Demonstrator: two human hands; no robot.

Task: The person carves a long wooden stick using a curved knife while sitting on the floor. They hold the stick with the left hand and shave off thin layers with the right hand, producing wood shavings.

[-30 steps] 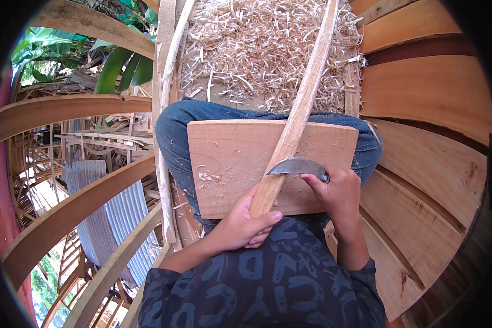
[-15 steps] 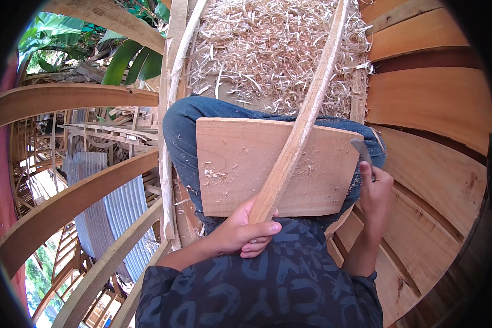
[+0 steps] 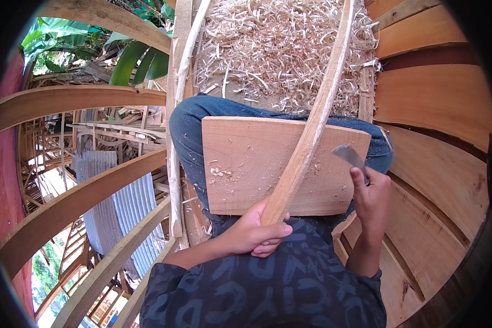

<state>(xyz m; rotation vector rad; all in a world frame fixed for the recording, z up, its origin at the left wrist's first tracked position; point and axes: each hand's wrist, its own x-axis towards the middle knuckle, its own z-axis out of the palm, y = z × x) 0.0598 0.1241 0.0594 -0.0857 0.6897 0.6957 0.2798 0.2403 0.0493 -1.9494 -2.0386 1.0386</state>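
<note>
My left hand (image 3: 259, 230) is closed around the near end of a long, roughly shaved wooden pole (image 3: 310, 134). From there the pole slants up and to the right, crossing over a flat wooden board (image 3: 246, 158) that lies across my lap. A few small shavings rest on the board. In my right hand (image 3: 373, 197), to the right of the pole, is a curved-bladed knife (image 3: 349, 156), its handle mostly hidden by my fingers. The blade points left, over the board's right part, apart from the pole.
Curled wood shavings (image 3: 284, 54) cover the floor past my knees. Wooden planks (image 3: 432, 98) form a wall close on my right. Curved wooden beams (image 3: 82, 197) run along the left, with corrugated metal sheets (image 3: 136, 218) below. A thin pale strip of wood (image 3: 175, 164) lies along the left edge.
My right hand has swung the knife leftward, so its blade is now over the board and closer to the pole. The left hand keeps its grip; the whole view has shifted slightly.
</note>
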